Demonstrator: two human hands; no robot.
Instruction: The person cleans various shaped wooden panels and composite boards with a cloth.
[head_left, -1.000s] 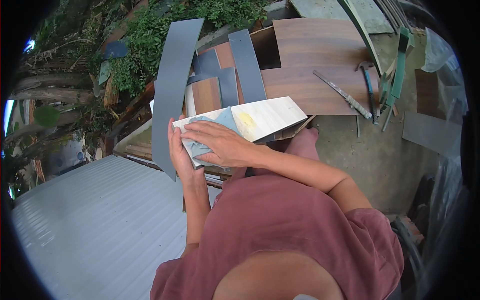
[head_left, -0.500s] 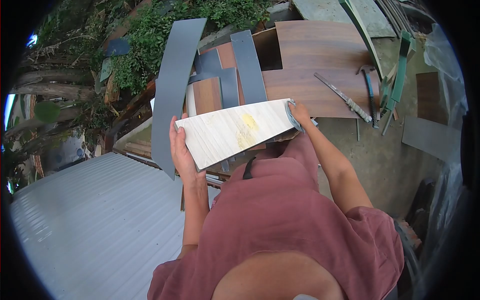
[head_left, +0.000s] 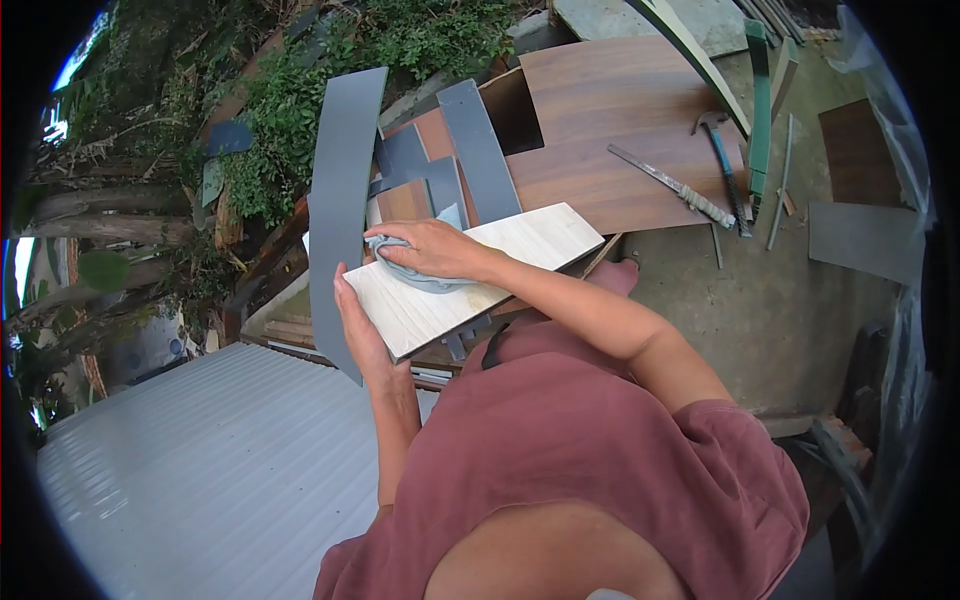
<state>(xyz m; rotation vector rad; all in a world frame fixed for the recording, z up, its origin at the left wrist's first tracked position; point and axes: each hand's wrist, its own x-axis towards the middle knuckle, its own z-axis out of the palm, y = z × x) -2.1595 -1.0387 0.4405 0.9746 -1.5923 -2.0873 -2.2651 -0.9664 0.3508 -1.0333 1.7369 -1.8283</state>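
A pale wood-grain board is held up in front of my body, tilted slightly. My left hand grips its left end, fingers at the far edge and the palm under the near corner. On the board's upper face, left of the middle, my right hand presses a light blue-grey cloth, with fingers curled round it. Part of the cloth sticks out beyond the far edge. The area under the cloth and hand is hidden.
Beyond the board lie a large brown wood-grain panel, a hammer and a long tool with a wrapped handle. Grey panels lie at the left, near corrugated roofing. Green-edged strips stand at the right.
My right hand has moved the cloth from the board's right end leftward along its face. The yellow smear visible earlier no longer shows. My left hand keeps its hold at the left end.
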